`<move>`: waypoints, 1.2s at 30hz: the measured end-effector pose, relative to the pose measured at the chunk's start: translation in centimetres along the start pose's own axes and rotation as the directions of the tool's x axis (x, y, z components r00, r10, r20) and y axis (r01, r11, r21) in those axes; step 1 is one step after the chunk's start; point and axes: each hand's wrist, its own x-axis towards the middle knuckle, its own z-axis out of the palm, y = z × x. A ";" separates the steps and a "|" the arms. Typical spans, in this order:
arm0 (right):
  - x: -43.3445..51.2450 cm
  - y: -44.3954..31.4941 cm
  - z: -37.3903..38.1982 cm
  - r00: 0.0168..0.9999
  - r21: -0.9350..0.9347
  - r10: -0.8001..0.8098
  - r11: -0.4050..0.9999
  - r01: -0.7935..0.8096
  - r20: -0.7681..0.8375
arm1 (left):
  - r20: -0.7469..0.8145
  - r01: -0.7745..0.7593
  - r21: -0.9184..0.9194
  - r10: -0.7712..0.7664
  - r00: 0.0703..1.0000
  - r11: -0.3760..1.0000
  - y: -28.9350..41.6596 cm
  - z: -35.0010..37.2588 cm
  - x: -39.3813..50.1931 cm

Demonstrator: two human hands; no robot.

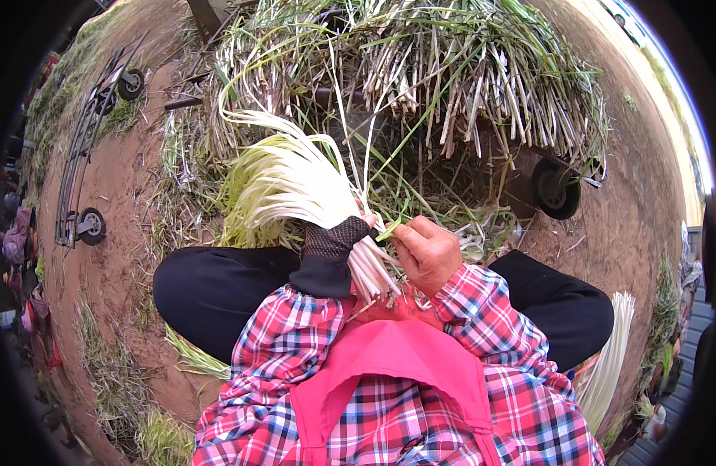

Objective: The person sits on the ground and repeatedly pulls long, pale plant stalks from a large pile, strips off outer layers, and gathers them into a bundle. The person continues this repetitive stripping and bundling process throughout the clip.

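My left hand (340, 247), in a black mesh glove, is closed around a bunch of pale white-yellow leafy stalks (305, 180) above my lap. The stalks' leafy ends fan out to the upper left and their cut ends point down towards the red apron (393, 343). Bare, my right hand (425, 250) pinches a green leaf blade (390, 230) at the right side of the bunch, close to the left fingers. A few long thin stalks rise from the bunch towards the heap in front.
Ahead, a large heap of green-topped stalks (509, 87) lies over a cart with a black wheel (555, 189). A metal cart frame (81, 157) stands at the left. Another pale bundle (608, 361) lies beside my right knee. Loose leaves litter the brown soil.
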 end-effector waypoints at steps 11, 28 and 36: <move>1.5 0.7 3.2 0.577 0.757 0.490 -0.411 -0.507 0.653 | 0.009 -0.058 -0.057 0.058 0.998 0.997 -0.5 -0.3 -0.3; 3.3 1.4 1.7 0.713 0.813 0.454 -0.505 -0.289 0.535 | 0.015 0.160 -0.553 -0.182 0.983 0.818 1.6 0.9 -1.2; -1.2 8.3 -5.6 0.700 0.526 0.268 0.500 -0.688 0.661 | -0.102 0.152 -0.477 -0.226 0.969 0.866 4.1 -2.2 -0.5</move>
